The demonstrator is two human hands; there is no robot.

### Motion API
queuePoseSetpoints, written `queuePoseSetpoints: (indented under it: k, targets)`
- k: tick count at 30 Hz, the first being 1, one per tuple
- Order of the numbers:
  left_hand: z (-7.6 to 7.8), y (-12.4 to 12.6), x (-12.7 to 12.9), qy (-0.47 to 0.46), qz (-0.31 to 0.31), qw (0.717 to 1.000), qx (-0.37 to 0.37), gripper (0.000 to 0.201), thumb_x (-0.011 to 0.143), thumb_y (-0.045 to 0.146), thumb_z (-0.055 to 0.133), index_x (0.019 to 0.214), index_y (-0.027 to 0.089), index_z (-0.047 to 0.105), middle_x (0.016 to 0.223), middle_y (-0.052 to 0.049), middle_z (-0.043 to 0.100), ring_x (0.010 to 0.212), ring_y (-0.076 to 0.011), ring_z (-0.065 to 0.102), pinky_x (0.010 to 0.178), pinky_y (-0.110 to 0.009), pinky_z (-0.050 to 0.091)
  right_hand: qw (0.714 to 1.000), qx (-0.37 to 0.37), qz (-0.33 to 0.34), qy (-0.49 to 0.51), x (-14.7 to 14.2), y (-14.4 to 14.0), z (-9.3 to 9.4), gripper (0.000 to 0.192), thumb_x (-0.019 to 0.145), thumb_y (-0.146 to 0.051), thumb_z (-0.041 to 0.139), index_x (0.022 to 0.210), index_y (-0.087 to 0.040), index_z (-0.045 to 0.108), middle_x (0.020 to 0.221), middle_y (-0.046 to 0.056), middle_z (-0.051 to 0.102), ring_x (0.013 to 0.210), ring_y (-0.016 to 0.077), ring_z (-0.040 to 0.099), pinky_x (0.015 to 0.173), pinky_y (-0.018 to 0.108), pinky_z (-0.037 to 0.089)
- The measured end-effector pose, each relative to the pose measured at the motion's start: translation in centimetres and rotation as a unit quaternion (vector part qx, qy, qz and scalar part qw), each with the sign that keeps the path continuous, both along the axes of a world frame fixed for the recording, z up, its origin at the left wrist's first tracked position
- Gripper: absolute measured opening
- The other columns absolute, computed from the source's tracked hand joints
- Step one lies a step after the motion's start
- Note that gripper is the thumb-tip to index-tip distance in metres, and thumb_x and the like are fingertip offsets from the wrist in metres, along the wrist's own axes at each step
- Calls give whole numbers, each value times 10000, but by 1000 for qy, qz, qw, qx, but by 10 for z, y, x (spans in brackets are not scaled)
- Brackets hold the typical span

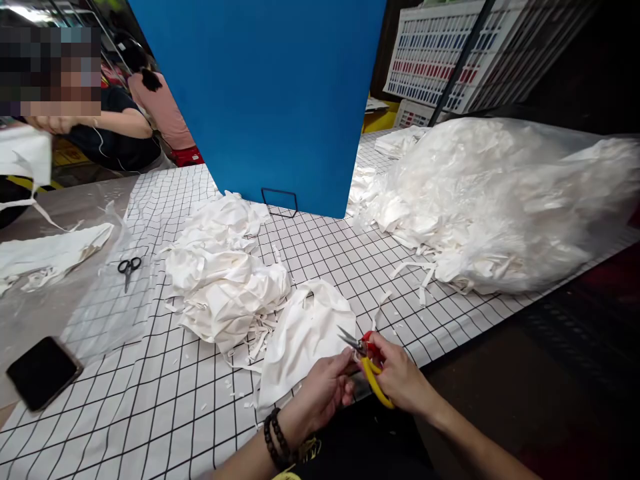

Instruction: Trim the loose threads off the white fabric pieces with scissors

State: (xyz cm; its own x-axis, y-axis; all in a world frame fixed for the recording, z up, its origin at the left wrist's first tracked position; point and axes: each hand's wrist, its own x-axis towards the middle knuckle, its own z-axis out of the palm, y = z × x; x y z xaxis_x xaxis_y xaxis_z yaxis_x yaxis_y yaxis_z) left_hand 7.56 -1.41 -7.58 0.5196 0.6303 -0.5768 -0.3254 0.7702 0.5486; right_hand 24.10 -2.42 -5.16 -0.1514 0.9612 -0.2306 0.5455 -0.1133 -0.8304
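My right hand is closed around a pair of scissors with one red and one yellow handle. Their pointed blades are apart and aim up and to the left, over the edge of a white cloth piece. My left hand, with dark beads at the wrist, pinches a bit of that white cloth right beside the scissors' pivot; the fingers partly hide it. The cloth piece lies spread on the table just beyond my left hand. To its left is a heap of similar white cloth pieces.
A large clear bag of white cloth lies on the right of the checked tablecloth. A blue panel stands at the back. Small black scissors and a phone lie left. Another person sits across on the left.
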Motion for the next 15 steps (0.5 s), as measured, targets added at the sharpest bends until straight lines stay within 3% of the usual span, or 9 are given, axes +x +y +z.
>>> queuePoseSetpoints:
  k: [3, 6, 11, 15]
  targets:
    - [6, 7, 4, 24, 44, 997, 59, 319, 767, 393, 722, 778, 88, 628, 538, 66, 438, 397, -6, 215, 363, -154, 148, 999, 17, 4, 40, -7, 0, 12, 93, 811, -232, 585, 809, -223, 492, 669, -40, 546, 607, 134, 495, 555, 242, 385]
    - [15, 15, -1, 26, 78, 993, 89, 341, 760, 422, 730, 775, 115, 582, 603, 55, 508, 398, 3, 167, 371, -162, 127, 989, 12, -8, 147, -7, 6, 12, 134, 816, -264, 636, 853, -217, 516, 774, -13, 601, 681, 138, 551, 618, 242, 443]
    - [36, 17, -18, 28, 117, 987, 105, 356, 773, 437, 721, 879, 121, 595, 866, -38, 653, 411, 7, 269, 382, -150, 246, 969, 61, -69, 231, -6, 34, -2, 218, 801, -278, 696, 929, -227, 527, 1055, 34, 610, 790, 126, 560, 727, 253, 479]
    - [42, 12, -29, 37, 90, 986, 138, 347, 794, 429, 697, 876, 102, 613, 842, -68, 665, 448, -27, 386, 418, -168, 358, 968, 68, 21, 242, -23, 56, -6, 199, 833, -277, 659, 1011, -223, 586, 889, 15, 613, 729, 129, 552, 684, 262, 483]
